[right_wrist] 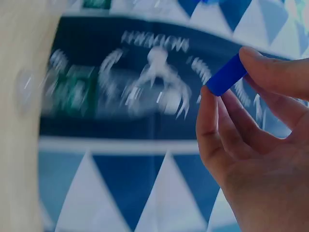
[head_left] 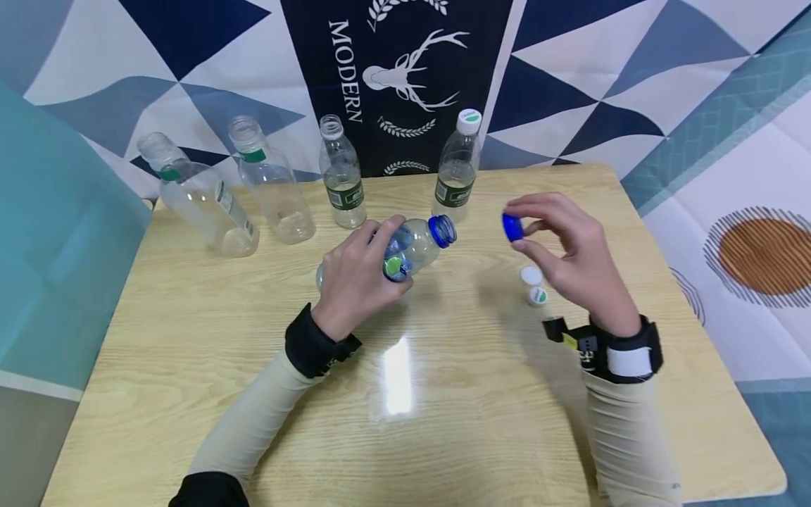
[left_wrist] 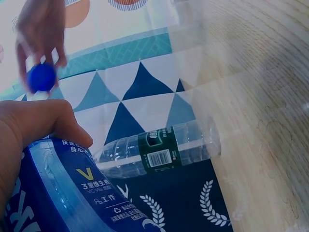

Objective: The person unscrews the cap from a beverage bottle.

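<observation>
Left hand (head_left: 356,278): fingers are gripping a clear bottle (head_left: 421,246), tilting over the surface (head_left: 475,422). It's showing a glossy blue label (head_left: 399,241) with a green spot (head_left: 393,265) and an open mouth (head_left: 448,229) (blue ring (head_left: 436,232) at the neck). Right hand (head_left: 564,253): fingers are pinching a blue cap (head_left: 512,227), apart from the mouth, near 2 white caps (head_left: 531,275).

"MODERN" on backdrop (head_left: 405,77); "V", seemingly "VC", on bottle (left_wrist: 82,186).

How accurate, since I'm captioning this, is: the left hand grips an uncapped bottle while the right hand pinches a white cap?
The head view shows the right hand pinching a blue cap, not white; the left hand does grip an uncapped bottle.
</observation>
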Action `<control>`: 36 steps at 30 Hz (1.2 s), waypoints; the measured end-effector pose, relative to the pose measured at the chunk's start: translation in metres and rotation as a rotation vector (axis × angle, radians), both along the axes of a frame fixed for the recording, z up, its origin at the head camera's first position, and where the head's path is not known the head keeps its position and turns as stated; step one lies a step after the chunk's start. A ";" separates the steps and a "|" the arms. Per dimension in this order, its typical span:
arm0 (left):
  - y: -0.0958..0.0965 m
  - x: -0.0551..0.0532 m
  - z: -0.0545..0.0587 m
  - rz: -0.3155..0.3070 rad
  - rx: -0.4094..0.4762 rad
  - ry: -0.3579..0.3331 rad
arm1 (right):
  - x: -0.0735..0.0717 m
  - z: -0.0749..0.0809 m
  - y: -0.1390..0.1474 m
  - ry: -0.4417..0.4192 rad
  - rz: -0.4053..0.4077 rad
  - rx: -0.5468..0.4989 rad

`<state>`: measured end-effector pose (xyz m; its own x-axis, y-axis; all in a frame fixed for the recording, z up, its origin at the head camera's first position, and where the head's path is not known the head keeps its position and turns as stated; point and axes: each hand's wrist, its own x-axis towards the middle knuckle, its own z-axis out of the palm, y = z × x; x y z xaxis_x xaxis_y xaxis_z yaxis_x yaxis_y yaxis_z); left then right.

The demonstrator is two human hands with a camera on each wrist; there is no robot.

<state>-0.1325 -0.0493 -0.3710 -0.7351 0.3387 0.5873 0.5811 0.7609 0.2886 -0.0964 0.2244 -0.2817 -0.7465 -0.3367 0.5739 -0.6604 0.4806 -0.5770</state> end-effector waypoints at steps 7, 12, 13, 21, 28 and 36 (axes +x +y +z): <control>-0.007 0.001 0.001 0.018 0.008 -0.001 | 0.009 -0.061 0.073 -0.096 -0.267 0.125; -0.010 0.002 0.001 0.024 0.023 -0.014 | 0.016 -0.102 0.105 -0.207 -0.353 0.346; -0.010 0.002 0.001 0.025 0.026 -0.015 | 0.017 -0.108 0.109 -0.239 -0.357 0.385; -0.006 0.001 0.001 0.010 0.033 -0.002 | 0.018 -0.129 0.121 -0.366 -0.395 0.529; -0.001 -0.001 0.001 0.004 0.034 0.001 | 0.021 -0.131 0.121 -0.365 -0.421 0.505; 0.003 -0.001 0.000 -0.008 0.049 0.006 | 0.035 -0.113 0.120 -0.379 -0.444 0.527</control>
<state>-0.1331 -0.0467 -0.3714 -0.7291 0.3152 0.6075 0.5887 0.7415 0.3218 -0.0618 0.3441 -0.3947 -0.9880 -0.1178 0.1004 -0.1457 0.9265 -0.3468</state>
